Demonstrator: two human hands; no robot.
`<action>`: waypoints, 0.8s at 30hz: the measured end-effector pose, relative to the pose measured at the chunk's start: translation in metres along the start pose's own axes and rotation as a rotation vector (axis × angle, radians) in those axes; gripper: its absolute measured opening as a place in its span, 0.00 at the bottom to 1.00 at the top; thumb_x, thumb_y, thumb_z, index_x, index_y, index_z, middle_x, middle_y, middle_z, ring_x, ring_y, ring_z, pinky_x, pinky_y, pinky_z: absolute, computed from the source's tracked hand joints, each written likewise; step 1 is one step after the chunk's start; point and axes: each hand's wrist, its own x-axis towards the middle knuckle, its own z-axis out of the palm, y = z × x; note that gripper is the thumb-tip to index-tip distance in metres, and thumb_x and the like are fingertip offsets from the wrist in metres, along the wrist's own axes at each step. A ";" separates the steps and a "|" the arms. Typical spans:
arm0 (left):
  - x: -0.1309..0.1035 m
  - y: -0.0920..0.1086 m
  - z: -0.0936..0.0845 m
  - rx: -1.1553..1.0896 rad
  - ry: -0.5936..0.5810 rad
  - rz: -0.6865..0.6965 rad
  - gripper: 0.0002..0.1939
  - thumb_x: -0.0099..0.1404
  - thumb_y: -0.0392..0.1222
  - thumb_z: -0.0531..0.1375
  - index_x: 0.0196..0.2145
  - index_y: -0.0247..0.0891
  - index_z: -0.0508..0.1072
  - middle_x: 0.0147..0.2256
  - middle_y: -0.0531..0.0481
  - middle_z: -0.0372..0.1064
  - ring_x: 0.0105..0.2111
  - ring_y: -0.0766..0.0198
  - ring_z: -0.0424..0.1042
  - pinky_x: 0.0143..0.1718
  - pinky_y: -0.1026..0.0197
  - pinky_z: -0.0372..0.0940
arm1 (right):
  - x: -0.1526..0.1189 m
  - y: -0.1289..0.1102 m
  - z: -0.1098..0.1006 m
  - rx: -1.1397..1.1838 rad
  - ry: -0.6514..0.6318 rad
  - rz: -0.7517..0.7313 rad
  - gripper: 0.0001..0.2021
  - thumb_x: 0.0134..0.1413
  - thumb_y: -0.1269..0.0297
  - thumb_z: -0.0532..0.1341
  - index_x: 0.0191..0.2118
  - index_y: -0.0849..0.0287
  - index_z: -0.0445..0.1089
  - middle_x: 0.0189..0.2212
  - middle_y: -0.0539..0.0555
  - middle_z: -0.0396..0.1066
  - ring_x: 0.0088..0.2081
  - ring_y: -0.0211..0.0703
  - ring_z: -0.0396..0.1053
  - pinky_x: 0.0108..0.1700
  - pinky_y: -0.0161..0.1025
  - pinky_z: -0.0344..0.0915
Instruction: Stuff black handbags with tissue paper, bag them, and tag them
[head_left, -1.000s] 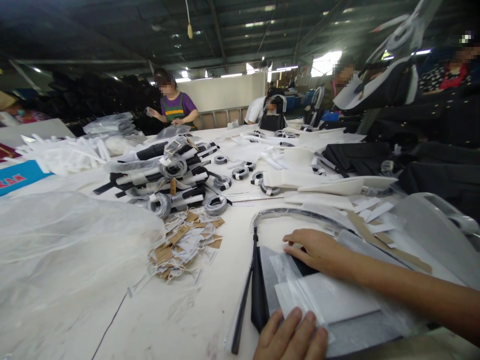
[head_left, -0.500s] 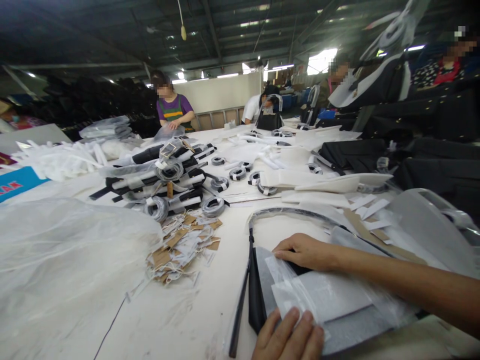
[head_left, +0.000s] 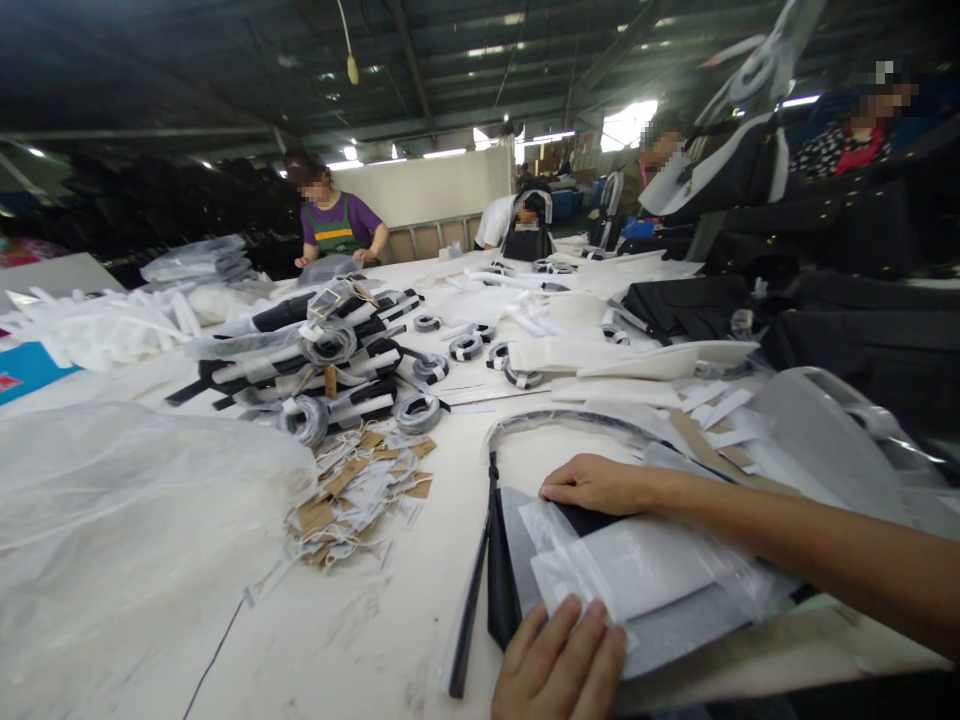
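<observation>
A black bag with a long strap wrapped in clear film lies on the white table. Grey sheet and a translucent plastic packet cover its front. My left hand rests on the packet's lower left edge, its fingers spread. At the bag's upper edge is my right hand, reaching in from the right, thumb and fingers closed together by the black opening; what they pinch is hidden.
Paper tags with strings lie left of the bag. Behind them is a pile of wrapped straps. Clear plastic sheeting covers the left side. Black bags are stacked at right. A person in purple works across the table.
The view has shifted slightly, so most things sit a little further left. My hands remain at the same places on the bag. The person in purple has moved both hands apart.
</observation>
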 end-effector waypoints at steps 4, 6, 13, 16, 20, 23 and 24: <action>0.003 -0.002 -0.010 -0.025 -0.125 0.000 0.18 0.76 0.34 0.50 0.46 0.41 0.79 0.47 0.54 0.78 0.51 0.66 0.75 0.65 0.60 0.56 | -0.030 -0.014 -0.007 -0.092 0.171 -0.068 0.17 0.67 0.59 0.53 0.48 0.58 0.77 0.43 0.56 0.78 0.46 0.49 0.73 0.51 0.43 0.67; 0.007 -0.003 -0.016 -0.036 -0.233 0.009 0.20 0.76 0.33 0.47 0.50 0.39 0.78 0.49 0.52 0.77 0.54 0.65 0.73 0.64 0.61 0.57 | -0.065 -0.023 -0.002 -0.193 0.414 -0.167 0.15 0.67 0.63 0.55 0.53 0.57 0.74 0.48 0.59 0.77 0.50 0.48 0.72 0.56 0.45 0.66; 0.008 -0.001 -0.020 -0.109 -0.300 -0.050 0.19 0.76 0.32 0.47 0.55 0.37 0.74 0.54 0.50 0.74 0.58 0.63 0.69 0.61 0.58 0.61 | -0.191 -0.019 0.098 -0.417 0.461 -0.407 0.26 0.64 0.61 0.63 0.65 0.57 0.62 0.54 0.58 0.75 0.57 0.46 0.71 0.59 0.44 0.69; 0.005 -0.001 -0.020 -0.112 -0.326 -0.045 0.18 0.75 0.32 0.51 0.57 0.37 0.72 0.55 0.49 0.73 0.57 0.61 0.70 0.59 0.57 0.63 | -0.199 0.001 0.141 -0.514 0.445 -0.326 0.23 0.69 0.71 0.54 0.67 0.58 0.59 0.60 0.58 0.69 0.63 0.44 0.63 0.64 0.47 0.62; 0.005 -0.001 -0.022 -0.099 -0.349 -0.030 0.17 0.73 0.33 0.54 0.58 0.36 0.71 0.56 0.48 0.72 0.57 0.60 0.70 0.58 0.56 0.64 | -0.183 0.010 0.164 -0.523 0.632 -0.343 0.20 0.70 0.74 0.49 0.62 0.61 0.66 0.55 0.59 0.73 0.62 0.44 0.65 0.64 0.48 0.62; 0.006 -0.002 -0.022 -0.083 -0.349 -0.012 0.17 0.73 0.33 0.54 0.57 0.36 0.71 0.55 0.48 0.73 0.57 0.59 0.70 0.57 0.55 0.66 | -0.171 -0.006 0.167 -0.487 0.714 -0.447 0.17 0.69 0.74 0.50 0.56 0.64 0.71 0.50 0.60 0.77 0.56 0.44 0.72 0.63 0.51 0.63; 0.007 -0.002 -0.022 -0.075 -0.345 -0.007 0.17 0.73 0.33 0.54 0.57 0.36 0.71 0.55 0.48 0.73 0.57 0.59 0.71 0.57 0.55 0.66 | -0.167 -0.014 0.167 -0.477 0.728 -0.477 0.16 0.69 0.74 0.51 0.55 0.66 0.72 0.48 0.60 0.78 0.54 0.44 0.74 0.63 0.50 0.63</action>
